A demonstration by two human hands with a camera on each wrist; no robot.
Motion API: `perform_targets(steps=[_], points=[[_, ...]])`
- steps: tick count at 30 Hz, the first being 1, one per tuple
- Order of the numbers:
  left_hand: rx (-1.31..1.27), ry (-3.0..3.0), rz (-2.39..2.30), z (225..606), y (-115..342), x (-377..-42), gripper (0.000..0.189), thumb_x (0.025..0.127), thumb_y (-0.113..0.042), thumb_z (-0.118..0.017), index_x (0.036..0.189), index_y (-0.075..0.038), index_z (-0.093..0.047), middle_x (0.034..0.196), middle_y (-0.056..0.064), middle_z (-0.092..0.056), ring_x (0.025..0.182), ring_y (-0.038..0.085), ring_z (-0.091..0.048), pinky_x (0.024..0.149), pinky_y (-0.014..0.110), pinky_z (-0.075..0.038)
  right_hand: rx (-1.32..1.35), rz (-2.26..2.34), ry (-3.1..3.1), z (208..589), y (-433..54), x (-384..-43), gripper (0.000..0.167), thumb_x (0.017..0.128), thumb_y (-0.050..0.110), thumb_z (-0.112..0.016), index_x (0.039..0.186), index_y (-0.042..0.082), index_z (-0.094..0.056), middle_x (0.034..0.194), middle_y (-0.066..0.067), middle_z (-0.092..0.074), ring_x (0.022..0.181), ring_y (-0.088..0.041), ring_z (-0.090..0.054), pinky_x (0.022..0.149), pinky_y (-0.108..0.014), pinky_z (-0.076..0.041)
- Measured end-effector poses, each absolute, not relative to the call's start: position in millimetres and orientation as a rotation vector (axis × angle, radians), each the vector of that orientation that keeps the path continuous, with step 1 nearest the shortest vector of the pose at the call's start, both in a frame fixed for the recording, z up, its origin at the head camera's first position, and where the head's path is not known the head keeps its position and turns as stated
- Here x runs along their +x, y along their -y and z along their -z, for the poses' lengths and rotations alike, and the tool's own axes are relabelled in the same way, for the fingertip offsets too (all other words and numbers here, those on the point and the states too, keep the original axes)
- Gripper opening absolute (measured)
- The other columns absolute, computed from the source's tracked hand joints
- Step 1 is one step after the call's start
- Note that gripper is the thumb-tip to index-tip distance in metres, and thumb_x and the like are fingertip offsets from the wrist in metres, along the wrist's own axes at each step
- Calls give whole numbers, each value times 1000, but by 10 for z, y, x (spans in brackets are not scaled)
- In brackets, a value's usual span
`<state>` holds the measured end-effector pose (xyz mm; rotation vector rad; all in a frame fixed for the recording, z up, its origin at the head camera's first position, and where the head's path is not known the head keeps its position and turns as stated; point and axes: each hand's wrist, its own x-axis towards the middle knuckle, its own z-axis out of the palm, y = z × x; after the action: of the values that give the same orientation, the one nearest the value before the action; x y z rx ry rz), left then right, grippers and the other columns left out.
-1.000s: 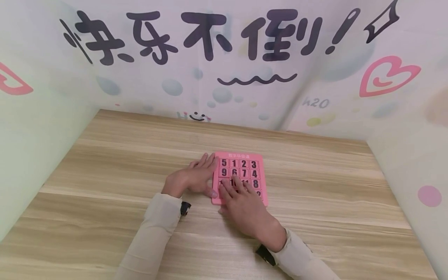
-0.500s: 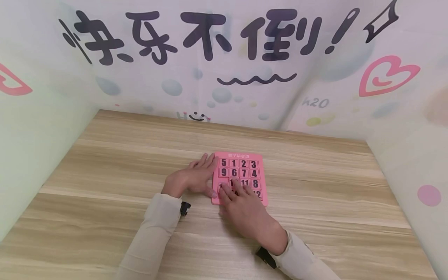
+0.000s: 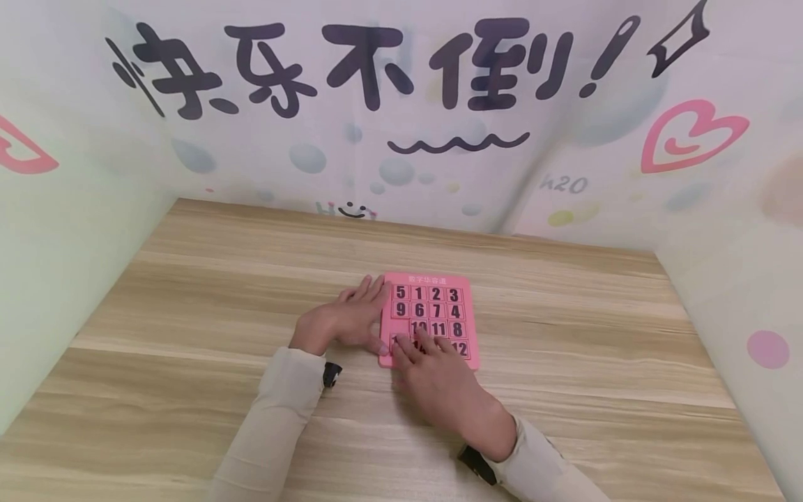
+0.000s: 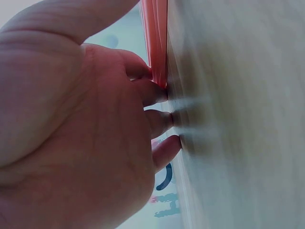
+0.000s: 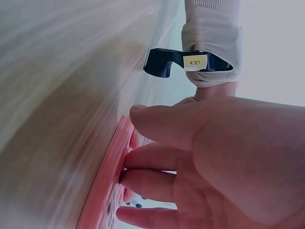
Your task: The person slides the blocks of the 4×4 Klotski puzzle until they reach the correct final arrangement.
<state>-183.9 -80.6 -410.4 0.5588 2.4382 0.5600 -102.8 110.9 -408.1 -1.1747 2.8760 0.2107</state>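
Observation:
A pink sliding number puzzle (image 3: 473, 328) lies flat on the table, its tiles printed in black. 5, 1, 2, 3 fill the top row and 9, 6, 7, 4 the second; the left slot of the third row shows bare pink. My left hand (image 3: 351, 317) rests along the puzzle's left side, thumb at the lower left corner, fingers extended at the edge. My right hand (image 3: 442, 383) reaches over the near side, its fingertips on the bottom-row tiles, partly hiding them. In the right wrist view the thumb (image 5: 162, 121) extends beside the puzzle's edge (image 5: 102, 191).
The wood-grain table (image 3: 596, 348) extends around the puzzle. Behind it stands a white backdrop (image 3: 251, 153) with large black characters, and pale walls close both sides. Each wrist carries a black strap-on camera, such as the right one (image 3: 478, 464).
My right fingers have drawn back slightly toward me. The leftmost tile of the third row has slid down into the bottom row, baring its slot. The left hand stays put.

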Motion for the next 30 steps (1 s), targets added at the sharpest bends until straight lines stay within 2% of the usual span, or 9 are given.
perform_targets(steps=[17,30], points=[[561,-2444,-554,4112,807,-1841,109,87,-36,-75,158,-1,-1,166,15,10,152,32,15,124,50,2,-1184,-250,-2854,4039,-1104,-994,45,101,37,-53,137,11,-60,144,-3,-57,132,-30,-54,104,-47,-47],[568,-2441,-529,4106,810,-1838,109,88,-37,-74,158,-2,1,165,14,12,152,32,16,124,49,2,-1199,-209,-2803,4023,-1129,-1013,44,102,35,-51,138,11,-60,144,-5,-56,133,-32,-53,105,-50,-47]])
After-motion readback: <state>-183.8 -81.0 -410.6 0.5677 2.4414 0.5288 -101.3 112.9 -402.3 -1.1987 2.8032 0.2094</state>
